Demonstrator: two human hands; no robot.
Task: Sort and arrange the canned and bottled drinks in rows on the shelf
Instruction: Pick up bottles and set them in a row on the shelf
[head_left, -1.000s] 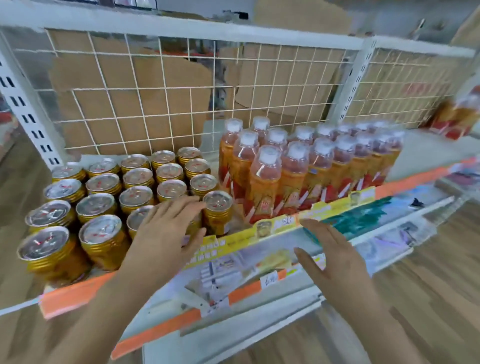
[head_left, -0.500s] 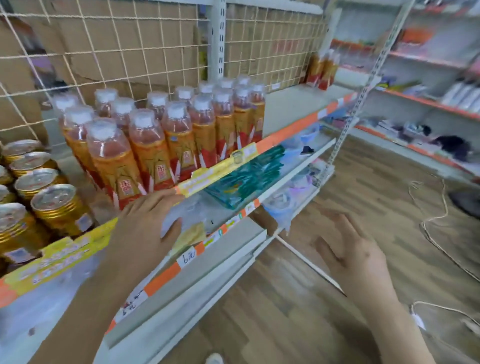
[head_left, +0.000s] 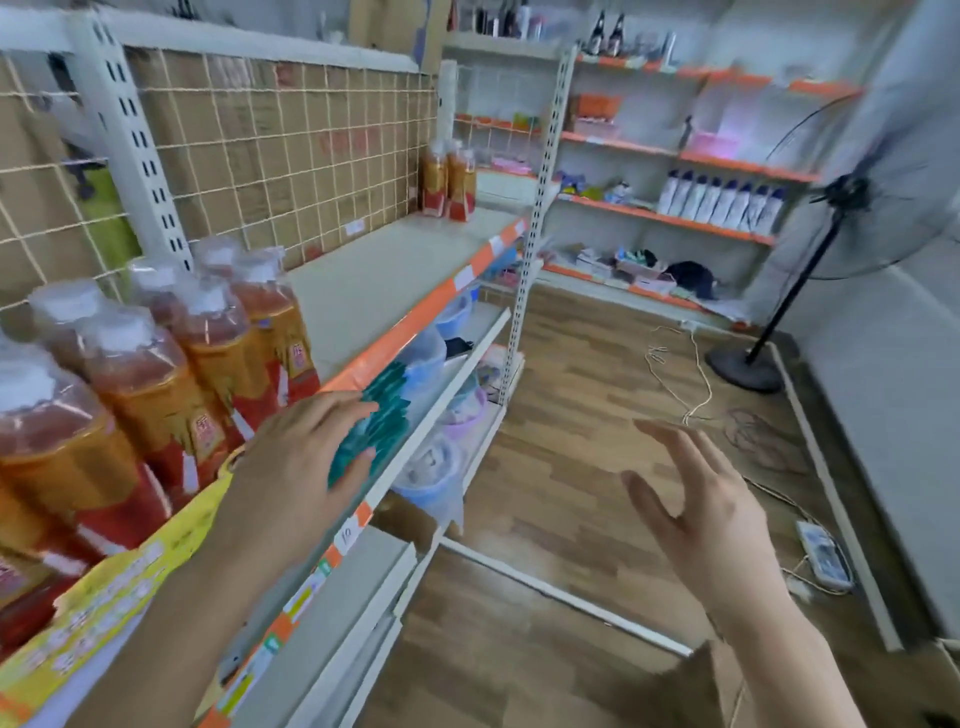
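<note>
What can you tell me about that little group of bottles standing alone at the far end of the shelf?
The far bottles are a small cluster, two or three as far as the blur allows, standing upright at the back of the shelf against the wire grid. They look like clear plastic with amber drink inside, orange and red labels and pale caps. Bare shelf separates them from the nearer bottles. Neither hand touches them.

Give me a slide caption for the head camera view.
Both empty hands, left and right, hover beside rowed orange drink bottles on the shelf.
</note>
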